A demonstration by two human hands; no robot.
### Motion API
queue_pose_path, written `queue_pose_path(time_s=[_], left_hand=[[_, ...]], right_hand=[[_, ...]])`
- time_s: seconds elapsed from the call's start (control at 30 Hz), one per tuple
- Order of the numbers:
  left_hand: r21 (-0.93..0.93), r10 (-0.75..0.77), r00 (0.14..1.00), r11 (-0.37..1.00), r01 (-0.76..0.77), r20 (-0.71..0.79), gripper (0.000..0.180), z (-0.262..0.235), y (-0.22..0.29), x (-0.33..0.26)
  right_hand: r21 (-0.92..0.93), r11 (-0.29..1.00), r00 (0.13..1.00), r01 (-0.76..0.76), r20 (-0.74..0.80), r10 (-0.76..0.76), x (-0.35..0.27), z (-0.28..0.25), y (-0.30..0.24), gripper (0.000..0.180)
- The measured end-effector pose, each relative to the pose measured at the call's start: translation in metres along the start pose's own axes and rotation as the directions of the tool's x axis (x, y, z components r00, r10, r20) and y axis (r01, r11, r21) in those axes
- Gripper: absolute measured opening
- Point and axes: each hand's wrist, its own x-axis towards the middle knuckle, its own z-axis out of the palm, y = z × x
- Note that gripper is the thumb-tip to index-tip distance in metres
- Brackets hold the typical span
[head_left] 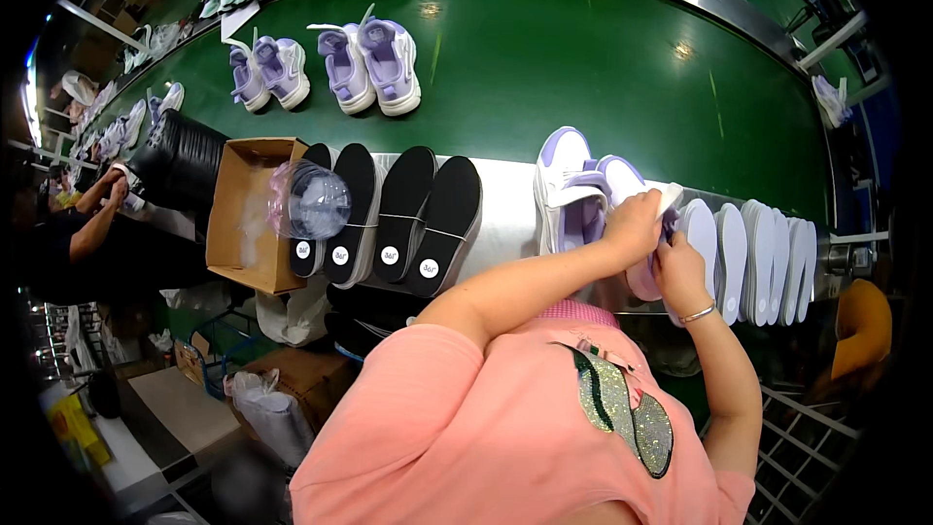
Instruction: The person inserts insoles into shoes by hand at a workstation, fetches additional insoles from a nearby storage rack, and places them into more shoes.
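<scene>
A white and lilac sneaker (622, 173) stands at the bench edge in front of me, toe pointing away. My left hand (637, 224) is closed at its opening, on a white strap or tongue (671, 196). My right hand (680, 272), with a bracelet at the wrist, is closed at the collar by the heel; its fingertips are partly hidden. The matching sneaker (564, 190) stands just left of my left hand, its strap folded across. Beside my right hand, several pale lilac-white insoles (731, 248) stand in a row of stacks along the edge.
Black insoles (408, 204) lie in banded bundles to the left, beside a cardboard box (233, 219) with a clear plastic tub (321, 202). Finished-looking lilac sneakers (389, 68) stand on the green belt (544, 49). A co-worker's arms (97, 209) show at far left.
</scene>
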Motion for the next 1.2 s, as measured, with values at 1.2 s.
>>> queue_pose_path(time_s=[1.2], left_hand=[[-0.077, -0.049, 0.999, 0.996, 0.048, -0.013, 0.017, -0.023, -0.043, 0.032]], right_hand=[[0.012, 1.0, 0.709, 0.015, 0.705, -0.019, 0.094, 0.043, 0.007, 0.019]])
